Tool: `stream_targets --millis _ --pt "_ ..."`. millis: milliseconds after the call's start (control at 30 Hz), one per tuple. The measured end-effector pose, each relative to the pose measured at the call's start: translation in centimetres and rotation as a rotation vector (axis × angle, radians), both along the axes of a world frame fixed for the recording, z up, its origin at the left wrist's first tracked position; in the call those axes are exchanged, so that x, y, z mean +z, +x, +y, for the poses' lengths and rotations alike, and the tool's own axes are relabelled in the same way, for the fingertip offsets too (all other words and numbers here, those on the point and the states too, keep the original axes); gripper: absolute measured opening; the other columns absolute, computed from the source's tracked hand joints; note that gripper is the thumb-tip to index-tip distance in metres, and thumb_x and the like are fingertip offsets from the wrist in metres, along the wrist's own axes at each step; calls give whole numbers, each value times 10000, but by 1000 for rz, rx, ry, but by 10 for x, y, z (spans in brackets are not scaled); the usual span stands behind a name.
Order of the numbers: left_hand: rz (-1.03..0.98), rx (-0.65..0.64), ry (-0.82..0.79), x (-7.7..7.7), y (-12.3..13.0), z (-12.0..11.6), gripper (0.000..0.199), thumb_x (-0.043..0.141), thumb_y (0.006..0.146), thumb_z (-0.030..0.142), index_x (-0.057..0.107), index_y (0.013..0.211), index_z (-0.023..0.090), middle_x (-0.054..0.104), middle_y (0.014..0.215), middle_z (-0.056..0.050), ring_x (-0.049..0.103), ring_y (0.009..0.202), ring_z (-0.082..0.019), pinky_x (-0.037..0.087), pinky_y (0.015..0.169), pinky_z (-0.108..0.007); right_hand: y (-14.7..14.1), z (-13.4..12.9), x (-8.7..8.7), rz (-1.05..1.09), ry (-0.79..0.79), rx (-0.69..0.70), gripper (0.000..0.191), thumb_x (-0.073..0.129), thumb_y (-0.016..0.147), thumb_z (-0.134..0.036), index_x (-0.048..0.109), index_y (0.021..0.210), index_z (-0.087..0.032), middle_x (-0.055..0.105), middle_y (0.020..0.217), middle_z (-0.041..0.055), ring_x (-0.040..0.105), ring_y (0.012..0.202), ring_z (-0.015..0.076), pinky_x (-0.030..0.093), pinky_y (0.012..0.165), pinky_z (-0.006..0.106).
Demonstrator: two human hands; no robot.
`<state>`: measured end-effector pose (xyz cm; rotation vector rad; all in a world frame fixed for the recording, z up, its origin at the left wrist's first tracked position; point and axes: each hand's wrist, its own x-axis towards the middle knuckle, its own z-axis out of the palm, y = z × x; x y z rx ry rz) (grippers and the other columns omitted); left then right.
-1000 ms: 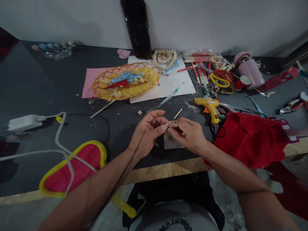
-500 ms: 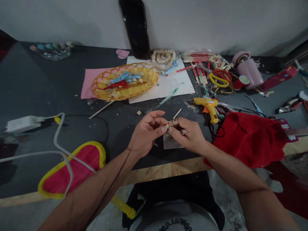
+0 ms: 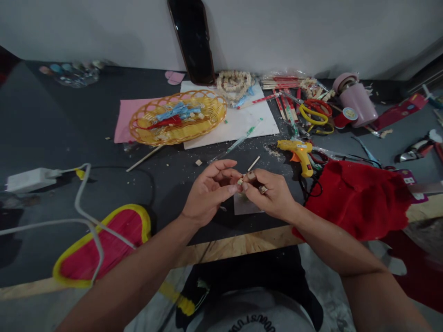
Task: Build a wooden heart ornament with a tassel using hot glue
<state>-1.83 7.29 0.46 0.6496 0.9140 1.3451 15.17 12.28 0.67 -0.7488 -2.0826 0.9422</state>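
My left hand point(image 3: 212, 191) and my right hand point(image 3: 268, 191) meet over the dark table near its front edge. Between their fingertips is a small pale wooden piece point(image 3: 240, 181), pinched from both sides and partly hidden. A ring sits on a finger of my right hand. Just beyond the fingertips lies a short pale stick point(image 3: 254, 163). Under my right hand is a small grey sheet point(image 3: 244, 206). To the right lies a yellow glue gun point(image 3: 302, 154) with an orange light on.
A yellow basket point(image 3: 145, 131) with blue and red tassels stands at the back. Scissors point(image 3: 313, 115), a pink bottle point(image 3: 358, 103) and red cloth point(image 3: 356, 198) are on the right. White cable point(image 3: 81, 196) crosses a pink-yellow shape point(image 3: 114, 235) on the left.
The view has shifted very slightly. Both hands remain together around the small piece, with little visible finger movement.
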Motion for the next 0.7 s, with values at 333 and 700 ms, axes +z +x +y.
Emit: stream_targets --millis 333,700 --pt "53 32 -38 -2 1 1 448 877 643 200 651 1029 213 706 799 24 655 707 -112 542 712 -232 -1 -1 -3 -47 -25 10 141 554 902 -283 583 787 -207 641 709 -14 567 608 99 433 592 217" --pt "60 51 -25 -2 2 0 383 878 635 200 648 940 211 691 769 29 633 685 -103 532 690 -221 -3 -2 -5 -53 11 17 108 532 897 -250 570 806 -208 621 708 -15 560 608 100 432 590 210"
